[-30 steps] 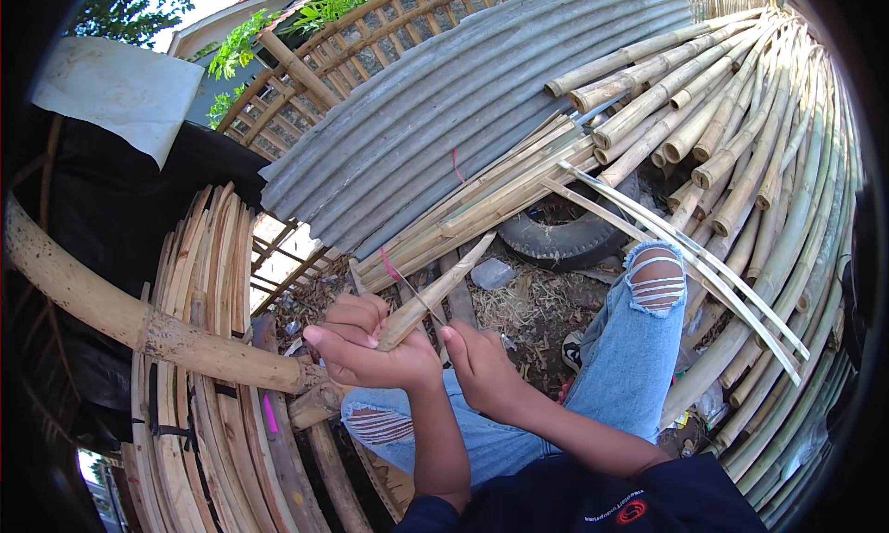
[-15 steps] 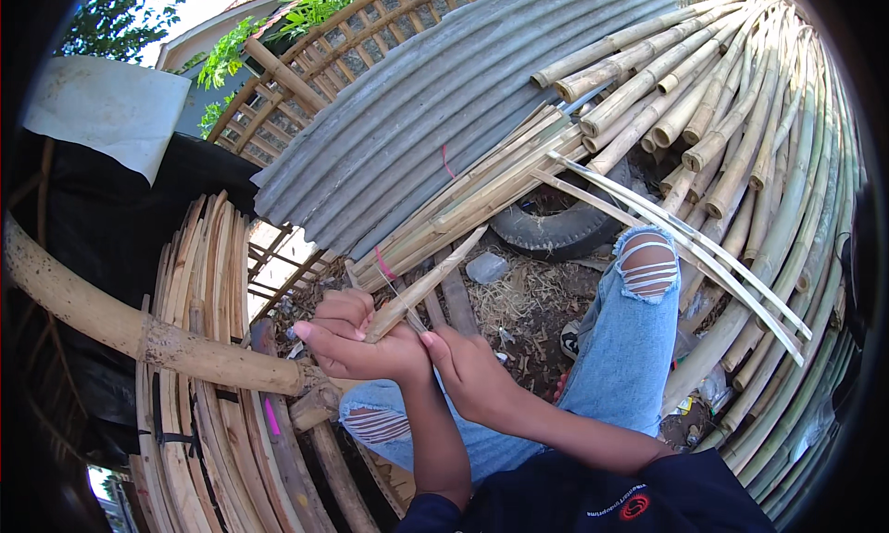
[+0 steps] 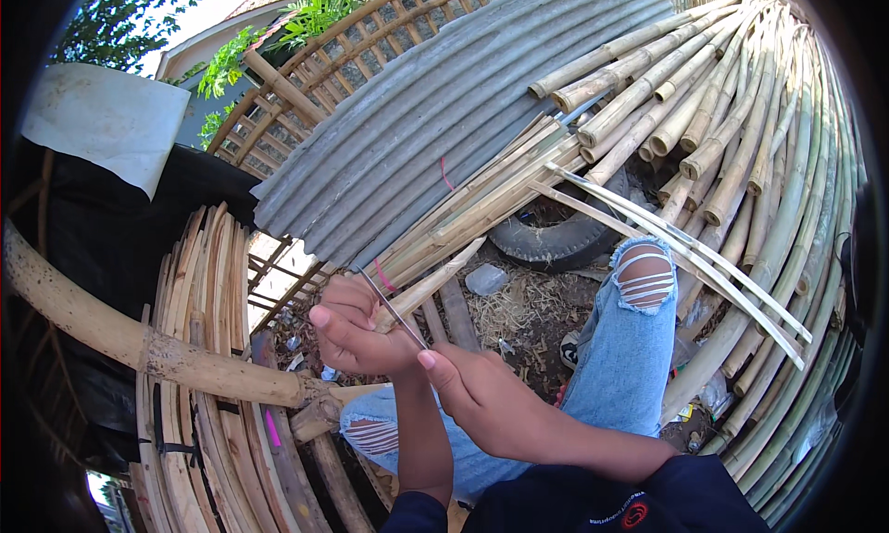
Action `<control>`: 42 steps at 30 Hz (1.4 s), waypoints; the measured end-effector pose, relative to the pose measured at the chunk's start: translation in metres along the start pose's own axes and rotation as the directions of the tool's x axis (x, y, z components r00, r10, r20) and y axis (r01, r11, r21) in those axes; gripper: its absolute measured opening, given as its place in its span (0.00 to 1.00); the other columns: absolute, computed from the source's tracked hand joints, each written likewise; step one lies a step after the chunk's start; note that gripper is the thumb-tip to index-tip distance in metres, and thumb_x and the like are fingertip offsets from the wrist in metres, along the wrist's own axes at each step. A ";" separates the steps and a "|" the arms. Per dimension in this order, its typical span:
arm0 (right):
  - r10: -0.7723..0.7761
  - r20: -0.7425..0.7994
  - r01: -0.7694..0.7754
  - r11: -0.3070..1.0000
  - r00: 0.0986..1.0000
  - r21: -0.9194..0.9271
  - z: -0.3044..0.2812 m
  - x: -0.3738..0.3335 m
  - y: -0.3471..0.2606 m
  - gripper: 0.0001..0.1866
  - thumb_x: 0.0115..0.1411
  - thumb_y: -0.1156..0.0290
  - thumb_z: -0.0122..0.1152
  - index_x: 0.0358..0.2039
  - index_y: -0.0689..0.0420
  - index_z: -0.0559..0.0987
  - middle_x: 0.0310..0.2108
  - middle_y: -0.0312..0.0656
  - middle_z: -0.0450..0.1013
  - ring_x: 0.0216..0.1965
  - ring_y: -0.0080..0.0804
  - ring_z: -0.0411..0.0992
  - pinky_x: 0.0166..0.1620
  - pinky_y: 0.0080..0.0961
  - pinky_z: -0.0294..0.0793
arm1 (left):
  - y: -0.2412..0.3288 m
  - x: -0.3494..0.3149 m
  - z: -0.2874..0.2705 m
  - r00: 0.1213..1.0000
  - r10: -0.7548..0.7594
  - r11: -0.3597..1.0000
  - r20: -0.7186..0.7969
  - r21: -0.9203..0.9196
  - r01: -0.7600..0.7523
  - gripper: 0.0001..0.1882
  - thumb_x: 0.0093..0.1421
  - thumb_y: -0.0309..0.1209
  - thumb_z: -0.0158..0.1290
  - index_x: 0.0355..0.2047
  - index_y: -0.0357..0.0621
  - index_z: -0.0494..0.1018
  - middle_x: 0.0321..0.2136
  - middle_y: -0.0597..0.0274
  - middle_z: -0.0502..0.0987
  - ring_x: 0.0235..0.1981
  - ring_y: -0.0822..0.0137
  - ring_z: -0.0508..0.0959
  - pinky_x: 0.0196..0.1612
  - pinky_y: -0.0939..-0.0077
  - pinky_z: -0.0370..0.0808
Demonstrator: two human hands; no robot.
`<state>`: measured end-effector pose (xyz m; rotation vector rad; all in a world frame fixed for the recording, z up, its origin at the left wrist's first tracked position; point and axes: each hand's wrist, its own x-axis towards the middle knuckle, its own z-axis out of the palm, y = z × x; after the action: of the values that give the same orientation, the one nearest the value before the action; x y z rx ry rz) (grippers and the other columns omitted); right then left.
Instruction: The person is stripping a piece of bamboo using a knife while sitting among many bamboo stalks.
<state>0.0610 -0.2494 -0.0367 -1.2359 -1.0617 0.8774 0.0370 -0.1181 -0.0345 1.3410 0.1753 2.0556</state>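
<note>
In my closed left hand (image 3: 356, 325) is the near end of a split bamboo piece (image 3: 438, 275), which points away to the upper right. My right hand (image 3: 477, 389) grips a knife, its handle hidden in the fingers. The narrow knife blade (image 3: 394, 313) slants up and left across the bamboo close to my left fingers, its edge lying at or just over the piece. Both wrists are near each other above my lap, the right hand just right of the left forearm.
A thick bamboo pole (image 3: 222, 371) juts in from the left, beside stacked split strips (image 3: 199, 301). Pale strips (image 3: 685, 246) extend past my right knee (image 3: 645, 274). Behind are a tire (image 3: 551, 241), corrugated sheeting (image 3: 444, 116) and many bamboo poles (image 3: 787, 227) at right.
The knife blade has swung up and left and now shows plainly across the bamboo near my left fingers. My right hand has shifted slightly down, and the bamboo's far end sits a little lower.
</note>
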 end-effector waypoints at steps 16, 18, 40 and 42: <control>-0.215 -0.168 0.118 0.884 0.962 -0.453 0.014 0.001 -0.001 0.19 0.67 0.60 0.41 0.27 0.63 0.69 0.09 0.51 0.66 0.13 0.54 0.68 0.20 0.46 0.69 | 0.010 0.016 0.003 0.957 -0.289 0.954 -0.014 -0.082 0.287 0.22 0.66 0.39 0.36 0.14 0.50 0.52 0.07 0.70 0.50 0.10 0.77 0.51 0.20 0.80 0.53; -0.180 -0.201 0.059 0.867 0.963 -0.495 0.017 0.004 0.000 0.18 0.67 0.61 0.42 0.27 0.63 0.69 0.09 0.51 0.66 0.14 0.54 0.69 0.21 0.46 0.69 | 0.010 0.017 0.000 0.960 -0.279 0.957 -0.022 -0.091 0.276 0.22 0.67 0.38 0.36 0.14 0.50 0.52 0.07 0.70 0.51 0.10 0.77 0.51 0.20 0.80 0.53; -0.129 -0.186 0.091 0.976 0.974 -0.198 0.026 0.004 -0.003 0.19 0.69 0.64 0.35 0.26 0.64 0.68 0.14 0.50 0.63 0.16 0.51 0.65 0.23 0.38 0.62 | 0.014 0.014 -0.012 0.952 -0.277 0.961 -0.128 -0.018 0.277 0.21 0.68 0.35 0.36 0.16 0.49 0.51 0.07 0.71 0.52 0.11 0.80 0.48 0.21 0.81 0.54; -0.081 -0.089 0.061 0.976 0.993 -0.210 0.029 0.001 -0.012 0.19 0.68 0.64 0.38 0.28 0.66 0.70 0.15 0.60 0.67 0.21 0.63 0.67 0.27 0.49 0.66 | 0.015 0.014 -0.011 0.946 -0.302 0.953 -0.118 -0.049 0.299 0.21 0.68 0.36 0.36 0.16 0.50 0.52 0.07 0.72 0.51 0.10 0.80 0.47 0.18 0.83 0.51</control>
<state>0.0328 -0.2416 -0.0244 -1.3899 -1.1332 0.6571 0.0175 -0.1191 -0.0220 1.0924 0.3787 1.8733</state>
